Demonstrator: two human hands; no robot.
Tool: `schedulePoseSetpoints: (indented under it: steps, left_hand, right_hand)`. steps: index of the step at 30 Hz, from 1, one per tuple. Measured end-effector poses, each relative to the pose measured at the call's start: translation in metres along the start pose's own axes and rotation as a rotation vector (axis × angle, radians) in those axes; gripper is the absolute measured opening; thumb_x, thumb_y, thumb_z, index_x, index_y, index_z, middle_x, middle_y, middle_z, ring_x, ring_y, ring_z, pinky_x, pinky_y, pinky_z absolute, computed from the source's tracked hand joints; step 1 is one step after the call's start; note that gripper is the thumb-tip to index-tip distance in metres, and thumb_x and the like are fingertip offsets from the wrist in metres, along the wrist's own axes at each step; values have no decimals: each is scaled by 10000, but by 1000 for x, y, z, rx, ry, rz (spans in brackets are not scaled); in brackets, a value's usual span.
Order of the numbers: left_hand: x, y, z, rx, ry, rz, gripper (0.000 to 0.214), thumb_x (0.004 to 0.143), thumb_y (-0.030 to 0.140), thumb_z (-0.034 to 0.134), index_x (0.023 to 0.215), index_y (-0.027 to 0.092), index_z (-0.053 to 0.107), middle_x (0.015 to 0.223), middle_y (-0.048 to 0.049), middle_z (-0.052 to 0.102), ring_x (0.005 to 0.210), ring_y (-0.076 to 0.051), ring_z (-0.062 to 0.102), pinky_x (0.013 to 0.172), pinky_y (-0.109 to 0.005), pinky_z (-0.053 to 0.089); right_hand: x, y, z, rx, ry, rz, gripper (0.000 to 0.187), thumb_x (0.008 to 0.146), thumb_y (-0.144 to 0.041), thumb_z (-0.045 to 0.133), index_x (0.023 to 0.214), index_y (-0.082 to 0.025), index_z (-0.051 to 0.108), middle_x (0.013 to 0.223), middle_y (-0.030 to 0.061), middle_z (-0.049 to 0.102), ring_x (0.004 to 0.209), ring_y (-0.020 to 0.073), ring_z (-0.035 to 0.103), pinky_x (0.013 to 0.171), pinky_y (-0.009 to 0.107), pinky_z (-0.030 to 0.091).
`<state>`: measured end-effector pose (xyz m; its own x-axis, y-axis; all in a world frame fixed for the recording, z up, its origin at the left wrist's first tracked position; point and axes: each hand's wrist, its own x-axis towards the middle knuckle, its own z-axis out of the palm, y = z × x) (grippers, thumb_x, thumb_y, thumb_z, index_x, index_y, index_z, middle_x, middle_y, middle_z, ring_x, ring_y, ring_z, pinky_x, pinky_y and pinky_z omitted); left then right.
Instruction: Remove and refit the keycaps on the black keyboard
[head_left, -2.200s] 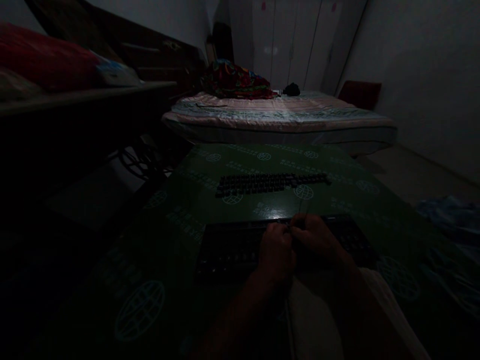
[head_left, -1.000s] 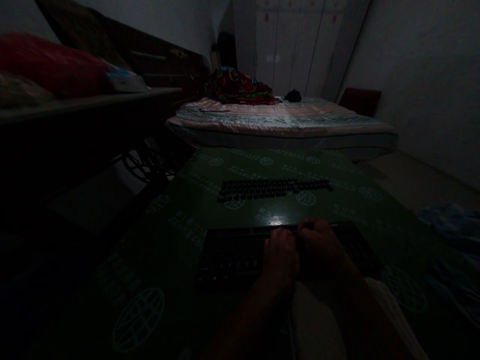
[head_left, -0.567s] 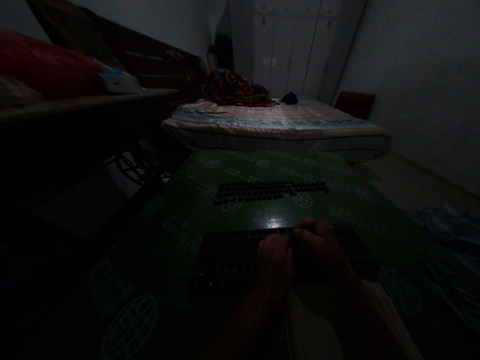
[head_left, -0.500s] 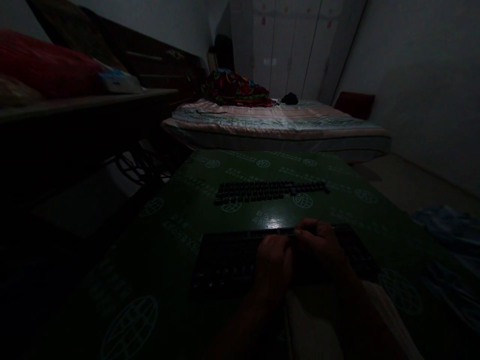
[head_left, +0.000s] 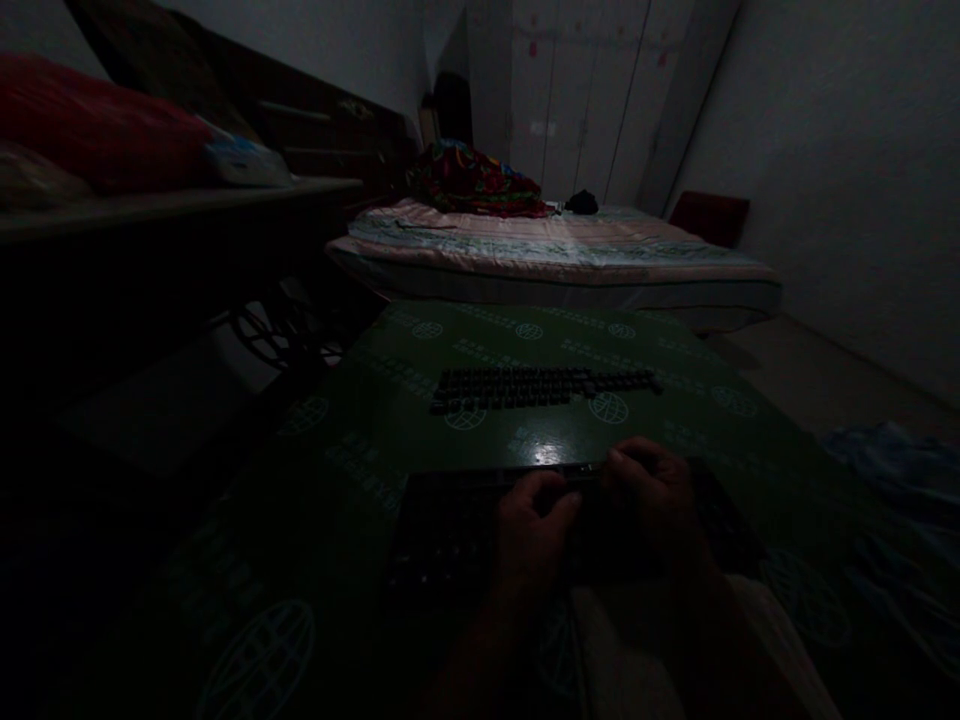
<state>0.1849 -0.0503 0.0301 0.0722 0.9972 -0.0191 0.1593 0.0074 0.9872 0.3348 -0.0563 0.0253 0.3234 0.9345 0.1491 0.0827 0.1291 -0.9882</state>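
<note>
A dark keyboard (head_left: pixel 442 535) lies across the near part of the green table (head_left: pixel 360 410). My left hand (head_left: pixel 534 530) is over its middle, fingers curled and thumb bent in toward them. Just to the right, my right hand (head_left: pixel 654 495) is closed above the keyboard's upper edge, its thumb and fingertips pressed together. Whatever either hand may hold is too dark and small to make out. Beyond the keyboard, black keycaps (head_left: pixel 517 387) stand in several neat rows on the table.
Pale cloth (head_left: pixel 622 650) is at the near edge, below my right forearm. A bed (head_left: pixel 562 245) with a bundled red blanket (head_left: pixel 476 180) stands beyond the table. On the left, a shelf (head_left: pixel 322 187) bears a red bag (head_left: pixel 97 125). Clothes (head_left: pixel 892 460) lie at right.
My hands have drawn apart; they were together over the keyboard's middle. The left has moved slightly left, the right slightly right. Keyboard and keycaps rest as before.
</note>
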Motion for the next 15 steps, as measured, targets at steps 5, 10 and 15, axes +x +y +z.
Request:
schedulePoseSetpoints:
  steps: [5,10,15]
  left_hand:
    - [5,2,-7,-189,-5,-103,162,613,268,698,723,157,657,686,-2,649,675,-160,592,617,-239,450]
    - [8,-2,-9,-366,-15,-202,216,597,288,732,746,152,655,675,9,639,627,-126,571,599,-223,445]
    - [9,-5,-9,-516,-28,-287,241,586,273,753,768,150,654,664,6,647,597,-117,579,575,-217,454]
  right_hand:
    - [2,-1,1,-276,17,-203,191,787,-327,564,678,-173,590,624,-7,558,612,135,541,565,231,420]
    - [-1,-5,4,-446,21,-346,222,852,-304,465,732,-174,598,708,13,592,687,140,560,626,234,431]
    - [-9,-12,11,-473,-90,-318,261,887,-307,412,787,-171,611,611,-13,573,534,100,535,507,190,411]
